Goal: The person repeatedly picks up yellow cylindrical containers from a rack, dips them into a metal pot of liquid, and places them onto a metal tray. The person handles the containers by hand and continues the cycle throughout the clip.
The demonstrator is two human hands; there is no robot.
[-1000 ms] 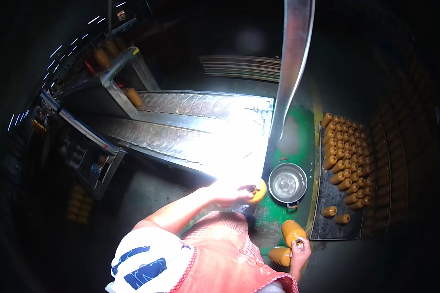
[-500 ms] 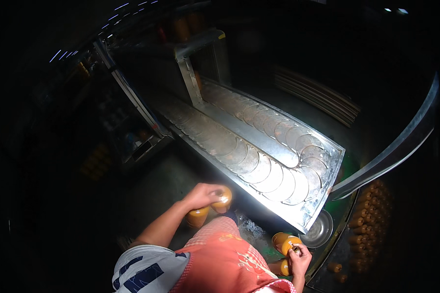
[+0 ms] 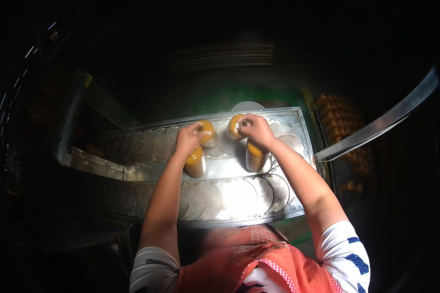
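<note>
Reaching over an orange apron [image 3: 239, 263] | left hand [image 3: 188, 139] fingers closed on two orange-filled bottles [image 3: 196, 161], one nearer, one farther | right hand [image 3: 258, 131] fingers closed on two more bottles [image 3: 254, 155] | all four touching the metal conveyor [image 3: 220, 195] with round plates | more bottles [image 3: 335, 117] far right, dim

One head-worn fisheye view looks steeply down from close above the person's chest onto the shiny metal conveyor tray [image 3: 230, 193], facing away; edges bend outward.
</note>
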